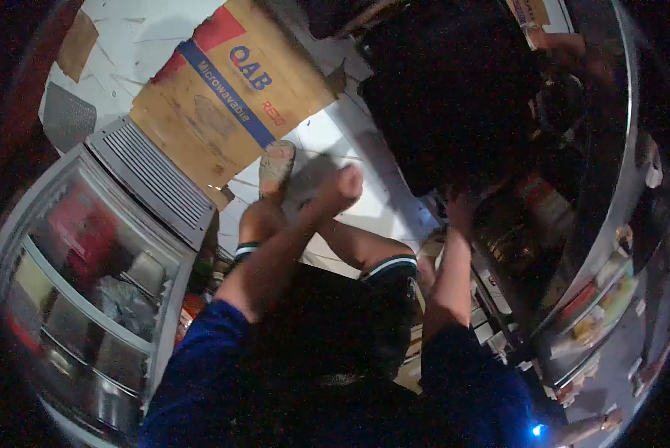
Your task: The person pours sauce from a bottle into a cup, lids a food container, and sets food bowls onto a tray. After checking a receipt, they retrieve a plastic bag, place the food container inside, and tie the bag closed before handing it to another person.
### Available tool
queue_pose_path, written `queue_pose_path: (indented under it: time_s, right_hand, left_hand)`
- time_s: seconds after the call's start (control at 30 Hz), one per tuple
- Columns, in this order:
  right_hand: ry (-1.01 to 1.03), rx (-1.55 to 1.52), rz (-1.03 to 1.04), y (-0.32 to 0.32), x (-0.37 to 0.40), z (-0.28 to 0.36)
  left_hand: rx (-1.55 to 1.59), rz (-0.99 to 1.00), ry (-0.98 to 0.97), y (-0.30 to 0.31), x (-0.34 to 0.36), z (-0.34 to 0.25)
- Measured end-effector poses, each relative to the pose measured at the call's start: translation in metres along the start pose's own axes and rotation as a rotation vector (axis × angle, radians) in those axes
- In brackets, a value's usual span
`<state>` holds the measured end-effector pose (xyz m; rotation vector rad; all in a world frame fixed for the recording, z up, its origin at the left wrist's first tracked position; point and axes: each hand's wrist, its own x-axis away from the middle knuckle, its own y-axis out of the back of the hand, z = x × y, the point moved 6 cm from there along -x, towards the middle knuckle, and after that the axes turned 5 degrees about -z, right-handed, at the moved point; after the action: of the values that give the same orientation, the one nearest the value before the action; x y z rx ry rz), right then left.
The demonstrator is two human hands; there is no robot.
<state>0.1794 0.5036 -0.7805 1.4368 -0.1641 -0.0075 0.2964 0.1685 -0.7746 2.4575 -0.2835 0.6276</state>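
Observation:
My left hand [342, 188] is over the tiled floor in front of my knees, blurred, its fingers curled closed; whether it holds something I cannot make out. Below it shows a foot in a sandal [277, 160]. My right arm reaches forward to the dark area at the right, where my right hand [460, 205] is dim and its fingers are hidden in shadow. It is nearest to a large black shape [447, 104] whose details are too dark to tell.
A flattened cardboard sheet [230, 97] with printed lettering lies on the white tiles. At the left stands a glass-topped display case [133, 336] with a grey vent grille [152, 179]. A curved metal edge [622, 172] runs down the right, with coloured packets [593, 313] beside it.

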Motion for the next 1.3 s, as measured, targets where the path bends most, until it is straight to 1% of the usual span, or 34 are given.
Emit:
queue_pose_path:
  time_s: [0.03,0.07,0.13,0.17,0.2,0.23,0.27,0.3,0.33,0.37,0.4,0.47,0.5,0.6,0.63,0.67,0.7,0.77,0.8,0.87,0.9,0.97,1.0,1.1,1.13,1.17,1.2,1.23,1.3]
  right_hand:
    - [0.096,0.109,-0.004,0.023,-0.005,-0.003]
    - [0.183,0.209,-0.014,0.045,-0.011,-0.005]
    - [0.324,0.354,-0.042,0.084,-0.025,-0.007]
    - [0.364,0.398,-0.061,0.1,-0.031,-0.007]
    - [0.393,0.395,-0.114,0.116,-0.036,-0.005]
    - [0.262,0.448,-0.004,0.123,-0.041,-0.007]
    - [0.127,0.498,0.102,0.133,-0.046,-0.009]
    - [0.106,0.471,0.126,0.142,-0.046,0.004]
    - [0.084,0.444,0.149,0.151,-0.047,0.016]
    - [0.168,0.357,0.096,0.165,-0.037,0.042]
    - [0.25,0.323,0.048,0.172,-0.034,0.049]
    - [0.419,0.308,-0.048,0.182,-0.038,0.054]
    - [0.505,0.32,-0.1,0.186,-0.041,0.053]
    - [0.453,0.274,-0.032,0.191,-0.051,0.04]
    - [0.382,0.281,-0.001,0.193,-0.053,0.035]
    - [0.315,0.283,0.019,0.194,-0.058,0.031]
    - [0.245,0.282,0.036,0.195,-0.062,0.027]
    - [0.212,0.258,0.067,0.205,-0.066,0.047]
    - [0.2,0.253,0.077,0.209,-0.07,0.055]
    - [0.299,0.368,-0.2,0.221,-0.06,0.051]
    - [0.35,0.42,-0.349,0.226,-0.058,0.048]
    - [0.456,0.258,-0.288,0.226,-0.059,0.037]
    - [0.504,0.181,-0.252,0.227,-0.061,0.034]
    - [0.078,0.47,-0.095,0.229,-0.059,0.018]
    - [0.046,0.471,-0.076,0.228,-0.059,0.019]
    - [0.058,0.453,-0.085,0.229,-0.064,0.022]
    - [0.091,0.419,-0.099,0.23,-0.067,0.027]
    - [0.111,0.404,-0.099,0.232,-0.067,0.03]
    - [0.126,0.393,-0.084,0.236,-0.066,0.036]
  left_hand:
    - [0.206,-0.095,0.185,-0.027,-0.035,0.025]
    - [0.428,-0.231,0.348,-0.054,-0.067,0.05]
    - [0.406,-0.359,0.504,-0.101,-0.133,0.103]
    - [0.465,-0.483,0.57,-0.121,-0.157,0.124]
    - [0.56,-0.536,0.58,-0.133,-0.169,0.129]
    - [0.655,-0.591,0.586,-0.131,-0.176,0.125]
    - [0.782,-0.573,0.532,-0.131,-0.184,0.117]
    - [0.906,-0.562,0.474,-0.126,-0.191,0.109]
    - [0.884,-0.558,0.462,-0.131,-0.201,0.109]
    - [0.818,-0.493,0.454,-0.131,-0.21,0.113]
    - [0.752,-0.42,0.448,-0.126,-0.212,0.118]
    - [0.6,-0.42,0.492,-0.121,-0.208,0.112]
    - [0.512,-0.498,0.541,-0.112,-0.201,0.107]
    - [0.234,-0.751,0.688,-0.079,-0.172,0.084]
    - [0.139,-0.831,0.739,-0.075,-0.16,0.075]
    - [-0.054,-0.938,0.644,-0.065,-0.156,0.051]
    - [-0.009,-0.94,0.372,-0.07,-0.175,0.028]
    - [0.074,-0.917,-0.174,-0.101,-0.21,-0.019]
    - [0.14,-0.782,-0.093,-0.126,-0.242,-0.03]
    - [0.264,-0.505,0.047,-0.169,-0.304,-0.048]
    - [0.307,-0.496,0.061,-0.177,-0.323,-0.053]
    - [0.398,-0.448,0.109,-0.2,-0.34,-0.062]
    - [0.401,-0.42,0.076,-0.199,-0.349,-0.07]
    - [0.393,-0.293,0.011,-0.187,-0.341,-0.07]
    - [0.374,-0.251,0.002,-0.184,-0.335,-0.059]
    - [0.35,-0.217,-0.007,-0.176,-0.332,-0.051]
    - [0.412,-0.249,0.074,-0.186,-0.337,-0.042]
    - [0.476,-0.28,0.155,-0.21,-0.347,-0.035]
    - [0.512,-0.334,0.156,-0.221,-0.328,-0.026]
